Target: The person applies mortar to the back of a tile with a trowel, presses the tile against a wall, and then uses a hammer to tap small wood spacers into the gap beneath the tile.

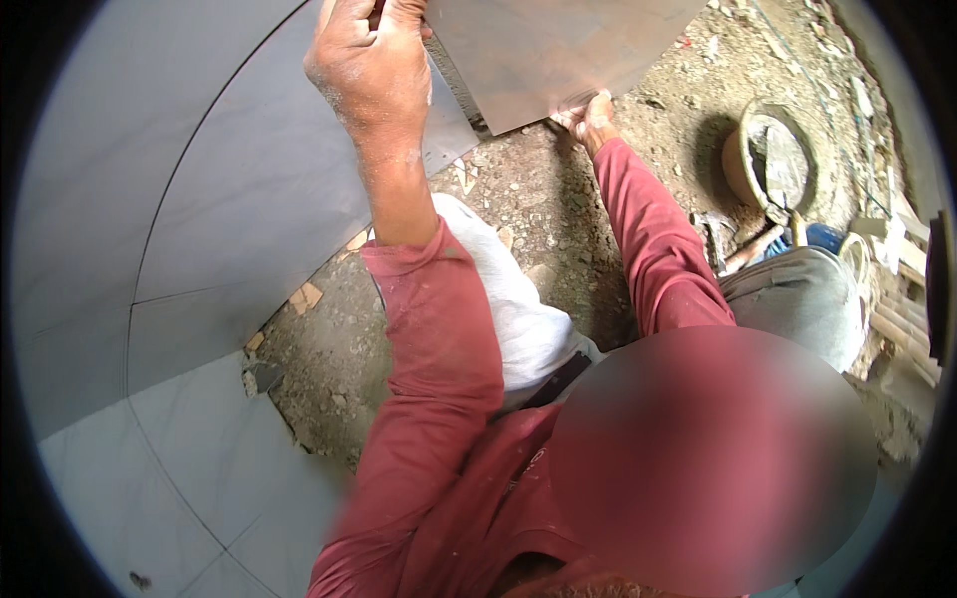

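Red shirt (439,429) is filling the foreground of my head view. Above rubble (538,214), a grey tile (558,55) is hanging, its corner lying beside the wall tiles (289,149). The right hand (588,122) is gripping the tile's lower edge; the left hand (374,75) is curling its fingers, on what I cannot tell. A dusty grip slipping could be chipping that corner.

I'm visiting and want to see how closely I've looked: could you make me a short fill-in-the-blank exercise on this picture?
1. The right hand touches the ____ (upper or lower) edge of the brownish-grey tile.
2. The left hand is ____ (bare or gloved).
3. The sleeves are ____ (red or green).
4. The bucket stands to the tile's ____ (left or right).

Missing words: lower; bare; red; right.
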The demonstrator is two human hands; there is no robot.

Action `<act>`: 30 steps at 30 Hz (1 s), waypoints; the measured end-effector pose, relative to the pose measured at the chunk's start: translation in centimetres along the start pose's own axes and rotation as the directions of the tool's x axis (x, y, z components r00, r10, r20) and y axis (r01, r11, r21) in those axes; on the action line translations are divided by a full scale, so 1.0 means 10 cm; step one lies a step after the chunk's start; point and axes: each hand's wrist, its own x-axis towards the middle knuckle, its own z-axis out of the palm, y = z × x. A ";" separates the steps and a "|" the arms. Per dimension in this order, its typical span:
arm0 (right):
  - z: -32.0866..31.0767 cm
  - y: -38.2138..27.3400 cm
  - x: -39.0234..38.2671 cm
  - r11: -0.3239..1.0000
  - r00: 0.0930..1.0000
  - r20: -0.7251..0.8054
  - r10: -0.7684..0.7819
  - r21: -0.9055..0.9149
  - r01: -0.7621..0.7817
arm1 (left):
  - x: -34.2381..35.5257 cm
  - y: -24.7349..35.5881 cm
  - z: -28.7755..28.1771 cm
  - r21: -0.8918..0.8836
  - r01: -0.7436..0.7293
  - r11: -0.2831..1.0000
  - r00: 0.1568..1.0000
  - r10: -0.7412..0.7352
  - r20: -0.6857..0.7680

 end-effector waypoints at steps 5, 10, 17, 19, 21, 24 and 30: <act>0.00 0.16 0.09 0.998 0.996 -0.080 0.047 0.049 -0.043 | -0.03 -0.04 0.11 0.216 0.000 0.976 1.000 -0.002 0.010; 0.08 0.23 0.07 0.989 0.991 -0.030 0.129 0.073 -0.127 | 0.15 -0.13 0.04 0.407 -0.123 0.905 0.990 0.138 -0.008; -0.23 0.16 0.36 0.994 0.988 0.111 0.109 -0.009 -0.109 | 0.16 -0.16 0.12 0.535 0.014 0.845 0.997 0.026 -0.067; -0.16 0.28 0.23 0.988 0.994 -0.012 0.113 -0.101 -0.114 | 0.13 -0.13 0.08 0.573 0.048 0.818 0.997 -0.005 -0.076; -0.19 0.26 0.31 0.991 0.997 0.010 0.076 -0.112 -0.075 | 0.15 -0.09 0.09 0.591 0.017 0.807 0.998 0.023 -0.059; -0.26 0.24 0.49 0.984 0.997 -0.031 0.071 -0.163 -0.075 | 0.19 -0.09 0.12 0.611 -0.041 0.790 0.998 0.067 -0.019; -0.20 0.29 0.42 0.975 0.987 -0.106 0.123 -0.170 -0.140 | 0.26 0.02 0.08 0.737 -0.264 0.621 0.962 0.225 0.155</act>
